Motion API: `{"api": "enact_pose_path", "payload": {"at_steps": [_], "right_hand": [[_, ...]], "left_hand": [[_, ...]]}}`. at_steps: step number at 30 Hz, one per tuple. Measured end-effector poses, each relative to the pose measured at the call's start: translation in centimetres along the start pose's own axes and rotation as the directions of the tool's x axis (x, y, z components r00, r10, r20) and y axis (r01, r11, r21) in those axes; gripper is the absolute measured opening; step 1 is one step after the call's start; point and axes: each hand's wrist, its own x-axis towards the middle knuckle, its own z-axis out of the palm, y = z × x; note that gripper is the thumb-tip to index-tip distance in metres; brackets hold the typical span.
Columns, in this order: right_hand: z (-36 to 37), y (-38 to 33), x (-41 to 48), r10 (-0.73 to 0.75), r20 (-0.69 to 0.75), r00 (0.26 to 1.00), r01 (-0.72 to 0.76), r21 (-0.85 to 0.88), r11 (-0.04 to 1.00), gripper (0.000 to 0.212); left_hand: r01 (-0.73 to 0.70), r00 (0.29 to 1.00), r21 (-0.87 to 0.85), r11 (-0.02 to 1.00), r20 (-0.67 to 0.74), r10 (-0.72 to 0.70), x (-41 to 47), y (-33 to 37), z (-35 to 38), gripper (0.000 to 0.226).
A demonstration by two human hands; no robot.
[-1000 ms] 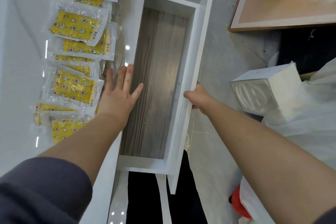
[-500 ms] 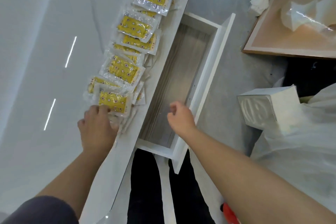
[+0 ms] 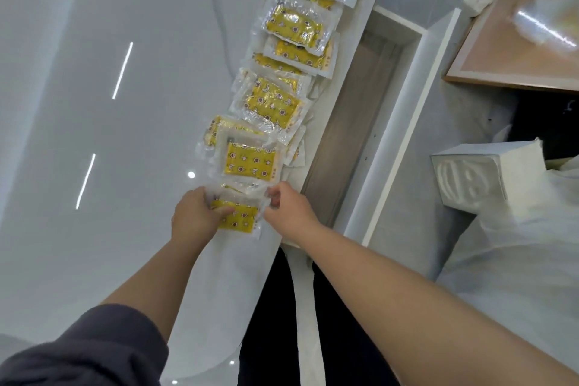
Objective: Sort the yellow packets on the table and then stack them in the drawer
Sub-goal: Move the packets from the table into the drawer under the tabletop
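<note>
Several yellow packets in clear wrappers lie in an overlapping row [image 3: 272, 100] along the right edge of the glossy white table [image 3: 94, 135]. The nearest packet [image 3: 239, 218] is held at both ends: my left hand [image 3: 195, 218] grips its left side and my right hand [image 3: 286, 208] pinches its right edge. Another packet [image 3: 250, 161] lies just beyond it. Right of the table edge the white drawer [image 3: 404, 122] stands pulled out, its grey wood-grain bottom [image 3: 354, 122] bare.
A white box [image 3: 466, 175] and crumpled white plastic sheeting [image 3: 532, 260] lie on the floor to the right. A wood-framed panel [image 3: 513, 41] rests at the upper right. My dark-clad legs show below the drawer.
My right hand left the drawer's front and came over the table edge to the nearest packet. My left hand drew that packet nearer. The view swung left toward the table.
</note>
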Motion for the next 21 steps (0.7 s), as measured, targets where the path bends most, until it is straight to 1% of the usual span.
{"api": "enact_pose_path", "payload": {"at_steps": [3, 5, 7, 10, 13, 16, 17, 19, 21], "right_hand": [[-0.2, -0.2, -0.5, -0.013, -0.002, 1.0, 0.013, -0.062, 0.998, 0.032], [-0.4, -0.4, -1.2, -0.046, 0.008, 0.999, 0.046, -0.089, 0.995, 0.037], [-0.6, -0.6, -1.8, -0.084, 0.037, 0.996, 0.087, -0.087, 0.992, 0.045], [-1.1, -0.9, -2.7, -0.103, 0.12, 0.987, 0.114, -0.088, 0.99, 0.06], [-1.4, -0.9, -3.4, -0.135, 0.193, 0.972, 0.154, -0.082, 0.985, 0.075], [-1.6, -1.0, -3.9, -0.184, 0.199, 0.963, 0.192, -0.022, 0.981, 0.1], [-1.6, -1.1, -3.9, -0.199, 0.19, 0.962, 0.203, -0.004, 0.979, 0.106], [-1.7, -1.2, -3.7, -0.197, 0.183, 0.963, 0.193, 0.039, 0.98, 0.104], [-1.7, -1.2, -3.3, -0.189, 0.199, 0.962, 0.175, 0.084, 0.981, 0.093]], "left_hand": [[-0.043, 0.995, -0.234, 0.971, 0.077, 0.062, -0.5, -0.8, -1.1, 0.021], [-0.079, 0.983, -0.304, 0.949, 0.133, 0.124, -1.2, -1.0, -2.1, 0.021], [-0.098, 0.956, -0.349, 0.932, 0.228, 0.186, -1.8, -0.9, -3.2, 0.023], [-0.133, 0.902, -0.336, 0.932, 0.349, 0.254, -2.8, -0.3, -4.7, 0.027], [-0.138, 0.883, -0.359, 0.923, 0.378, 0.279, -3.7, 0.2, -5.8, 0.027], [-0.127, 0.863, -0.394, 0.91, 0.409, 0.297, -4.0, 0.8, -6.7, 0.028], [-0.131, 0.851, -0.396, 0.909, 0.426, 0.308, -3.9, 1.0, -6.9, 0.03], [-0.146, 0.838, -0.393, 0.908, 0.439, 0.324, -3.8, 1.6, -7.0, 0.032], [-0.175, 0.86, -0.367, 0.914, 0.394, 0.323, -3.6, 2.3, -6.5, 0.034]]}}
